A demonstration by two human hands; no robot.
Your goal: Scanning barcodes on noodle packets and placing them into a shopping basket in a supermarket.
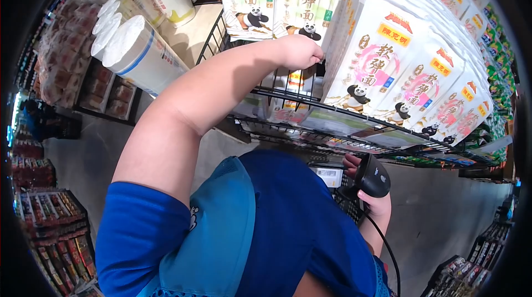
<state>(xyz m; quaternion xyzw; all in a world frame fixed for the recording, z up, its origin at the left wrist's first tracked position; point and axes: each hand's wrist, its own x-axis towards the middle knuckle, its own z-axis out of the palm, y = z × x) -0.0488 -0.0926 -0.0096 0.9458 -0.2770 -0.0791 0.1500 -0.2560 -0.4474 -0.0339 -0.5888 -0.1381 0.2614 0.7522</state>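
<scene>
My left hand (301, 51) reaches into a wire shelf basket, its fingers curled at a gap between noodle packs. Whether it grips anything cannot be seen, as the fingertips are hidden. Just behind it stands a white noodle pack with green print (307, 1). To its right, noodle packs with pink print and a panda picture (378, 55) are stacked in rows. Low on the right, my right hand (376, 205) holds a black handheld barcode scanner (373, 175), its cable (388, 243) hanging down.
The black wire rim (353, 116) of the basket runs in front of my body. Tall white cylindrical packages (137, 55) stand on a pale shelf at left. Below the scanner hand's fingers is a small white labelled item (329, 177). Grey floor (424, 205) shows at right, with stocked displays (54, 209) at left.
</scene>
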